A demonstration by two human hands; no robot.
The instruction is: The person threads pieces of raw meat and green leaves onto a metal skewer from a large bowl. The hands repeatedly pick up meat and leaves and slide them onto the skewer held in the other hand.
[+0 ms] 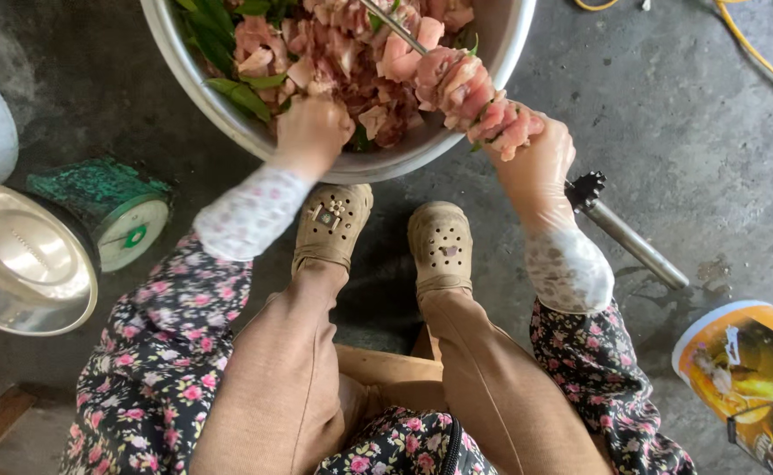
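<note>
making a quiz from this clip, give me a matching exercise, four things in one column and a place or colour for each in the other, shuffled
Things:
1. right hand
2. left hand
3. weighing scale
4. clogs

Descriptions:
A. green, on the floor at the picture's left
B. tan, below the steel bowl
C. grips a skewer of raw meat
D. reaches into the bowl's meat

Pairs: 1-C, 2-D, 3-A, 4-B
</note>
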